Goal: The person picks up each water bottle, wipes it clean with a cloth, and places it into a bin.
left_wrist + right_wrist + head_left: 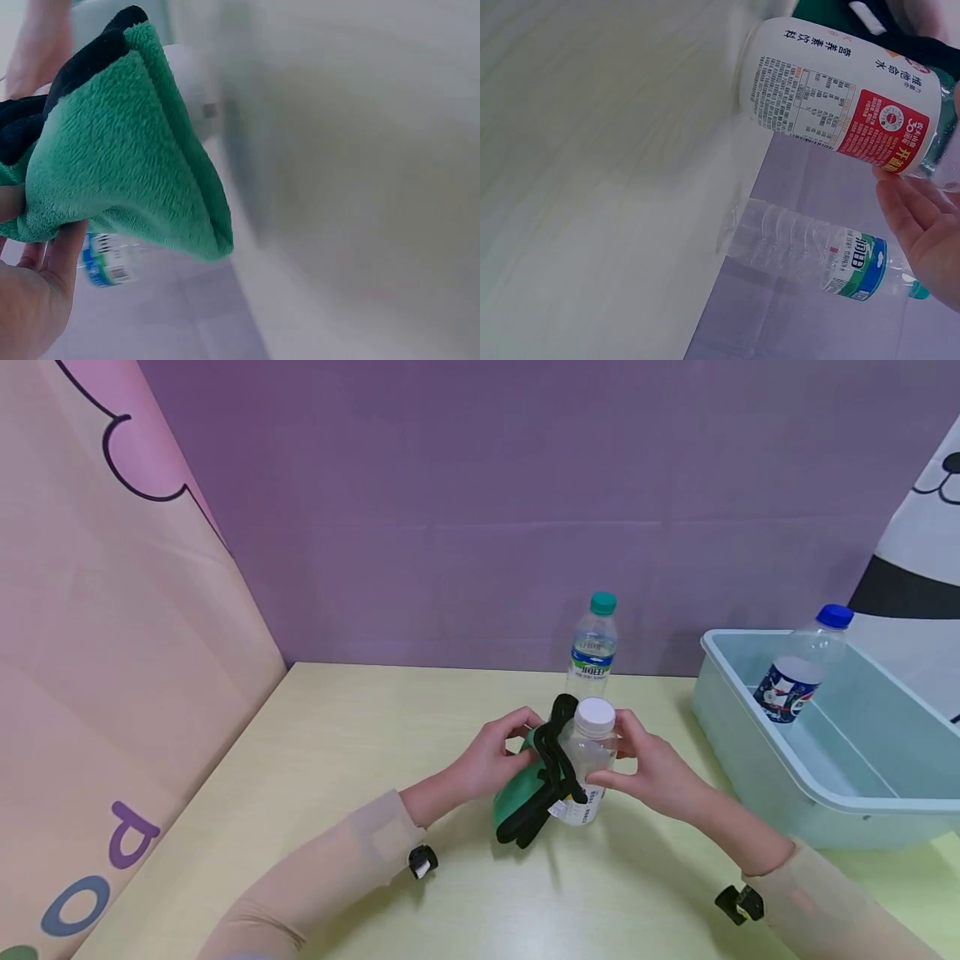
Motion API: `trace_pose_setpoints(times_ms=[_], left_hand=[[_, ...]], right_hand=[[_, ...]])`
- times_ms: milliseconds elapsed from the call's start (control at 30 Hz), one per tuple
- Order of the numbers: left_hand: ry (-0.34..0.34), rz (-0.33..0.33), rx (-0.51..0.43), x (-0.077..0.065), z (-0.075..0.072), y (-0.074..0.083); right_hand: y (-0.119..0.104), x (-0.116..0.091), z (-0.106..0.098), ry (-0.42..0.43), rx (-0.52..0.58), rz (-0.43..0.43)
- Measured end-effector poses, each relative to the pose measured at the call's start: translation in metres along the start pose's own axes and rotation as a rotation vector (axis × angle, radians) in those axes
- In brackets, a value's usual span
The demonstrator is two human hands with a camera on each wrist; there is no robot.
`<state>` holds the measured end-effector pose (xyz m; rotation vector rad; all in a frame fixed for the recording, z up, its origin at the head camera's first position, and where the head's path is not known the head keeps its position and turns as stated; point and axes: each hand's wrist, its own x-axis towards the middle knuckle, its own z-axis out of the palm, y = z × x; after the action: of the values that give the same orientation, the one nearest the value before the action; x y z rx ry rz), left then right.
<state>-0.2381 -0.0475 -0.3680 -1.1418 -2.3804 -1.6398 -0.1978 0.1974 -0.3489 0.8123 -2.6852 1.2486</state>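
While the left hand (491,760) pinches cloth (124,150) and the right hand (651,770) a bottle (844,97), the basin (761,772) holds another bottle (799,672).

Left grip (497,753) and right grip (651,768) close together, both curled, forearms (352,852) inward-slanting.

There is room over the table (352,718) on the left. Behind the white-capped bottle (591,752), 1 green-capped bottle (592,652) is in the way. A gap lies between it and the blue tub (742,735).
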Motion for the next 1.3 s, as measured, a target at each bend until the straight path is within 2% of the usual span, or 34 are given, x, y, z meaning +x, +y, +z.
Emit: trace_pose_setpoints(times_ms=[167, 300, 533, 833, 1000, 1200, 1300], left_hand=[[0.052, 0.056, -0.028, 0.014, -0.008, 0.022], [0.067, 0.102, -0.024, 0.022, -0.011, 0.035], [0.051, 0.071, 0.025, 0.023, -0.011, 0.039], [0.003, -0.010, 0.045, 0.015, -0.006, 0.029], [0.004, -0.015, 0.063, 0.007, -0.003, 0.016], [-0.086, -0.027, 0.147, -0.003, 0.001, -0.002], [-0.097, -0.044, 0.163, -0.006, 0.003, -0.005]], right_hand=[[0.001, 0.000, -0.001, 0.002, -0.027, -0.041], [0.001, 0.000, -0.001, 0.006, -0.014, -0.065], [0.001, 0.000, -0.002, 0.007, -0.006, -0.051], [0.002, -0.002, -0.003, 0.015, -0.050, -0.052], [0.002, -0.002, 0.000, 0.017, -0.037, -0.057], [-0.001, -0.002, 0.002, 0.014, -0.023, -0.032], [-0.002, -0.002, 0.002, 0.015, -0.028, -0.032]])
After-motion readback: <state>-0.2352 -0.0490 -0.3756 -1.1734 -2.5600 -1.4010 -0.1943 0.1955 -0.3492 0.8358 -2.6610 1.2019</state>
